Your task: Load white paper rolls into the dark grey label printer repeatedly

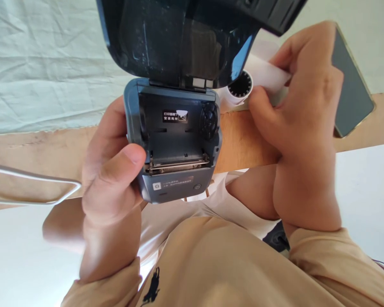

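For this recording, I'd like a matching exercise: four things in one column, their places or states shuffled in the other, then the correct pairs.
Things
1. dark grey plastic printer
2. white paper roll with a black notched core
3. thin white cable
4. flat rectangular phone with a dark face

Places or states
A. bent back on itself near the picture's left edge
B. lying just right of the right hand, partly covered by it in view
C. gripped by the left hand, lid open
D. at the right hand's thumb and fingers

Pairs: 1-C, 2-D, 3-A, 4-B
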The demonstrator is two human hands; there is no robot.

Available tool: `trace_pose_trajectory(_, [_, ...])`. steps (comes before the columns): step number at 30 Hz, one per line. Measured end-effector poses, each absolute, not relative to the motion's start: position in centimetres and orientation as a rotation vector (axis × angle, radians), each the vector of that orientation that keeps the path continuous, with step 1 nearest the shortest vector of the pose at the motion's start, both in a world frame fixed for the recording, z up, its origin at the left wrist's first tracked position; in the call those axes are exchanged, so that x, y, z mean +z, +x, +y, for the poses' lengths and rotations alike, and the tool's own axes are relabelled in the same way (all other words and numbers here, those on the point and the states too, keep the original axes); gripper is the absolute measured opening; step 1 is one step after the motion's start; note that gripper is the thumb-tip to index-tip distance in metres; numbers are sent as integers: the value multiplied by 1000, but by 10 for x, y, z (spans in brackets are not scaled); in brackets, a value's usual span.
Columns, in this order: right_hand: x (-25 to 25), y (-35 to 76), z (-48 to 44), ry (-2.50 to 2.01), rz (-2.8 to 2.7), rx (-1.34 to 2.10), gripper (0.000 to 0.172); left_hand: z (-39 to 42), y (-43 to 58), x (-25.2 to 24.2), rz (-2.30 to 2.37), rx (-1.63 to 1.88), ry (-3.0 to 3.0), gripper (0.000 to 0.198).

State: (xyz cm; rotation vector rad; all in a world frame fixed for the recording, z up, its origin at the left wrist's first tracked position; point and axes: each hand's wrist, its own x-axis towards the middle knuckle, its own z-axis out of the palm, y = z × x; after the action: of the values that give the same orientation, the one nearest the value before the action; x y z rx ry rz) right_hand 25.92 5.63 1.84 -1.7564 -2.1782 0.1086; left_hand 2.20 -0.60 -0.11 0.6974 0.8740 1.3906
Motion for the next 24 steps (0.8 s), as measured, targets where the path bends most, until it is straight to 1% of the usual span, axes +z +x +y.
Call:
trace_pose_trajectory(1, [19, 261, 52, -1764, -2183, 98, 35, -6, 23, 1, 899, 1365, 708, 35])
trace_pose_trajectory(2, [20, 262, 48, -1770, -2203, 90, 39, -6, 23, 2, 923, 1341, 720, 36])
trace_pose_trajectory(3, [21, 263, 44, -1774, -2233, 94, 39, -5, 23, 3, 941, 1324, 728, 37])
trace_pose_trajectory(5, [23, 264, 39, -1753, -2283, 106, 30, -3, 21, 3, 956, 1306, 738, 37])
trace_pose_trajectory(6, [23, 265, 37, -1723, -2298, 107, 29, -2, 20, 3, 946, 1299, 748, 36])
trace_pose_trajectory(8, [23, 265, 35, -1674, -2267, 127, 34, 0, 19, 2, 892, 1313, 772, 38])
trace_pose_trajectory(10, [23, 265, 34, -1618, -2187, 166, 37, 2, 19, 0, 848, 1315, 784, 47])
trace_pose_trajectory(13, [20, 267, 35, -1519, -2129, 236, 28, 6, 21, -2, 819, 1361, 763, 63])
trace_pose_trajectory(17, [16, 268, 36, -1493, -2154, 168, 22, 12, 22, -4, 814, 1383, 748, 68])
trace_pose_trajectory(19, [17, 268, 36, -1519, -2181, 174, 24, 12, 22, -4, 813, 1394, 742, 69])
trace_pose_trajectory(22, [20, 268, 34, -1587, -2183, 286, 33, 11, 20, -4, 814, 1412, 734, 70])
trace_pose_trajectory(24, [21, 267, 33, -1644, -2168, 317, 35, 11, 19, -4, 814, 1424, 729, 71])
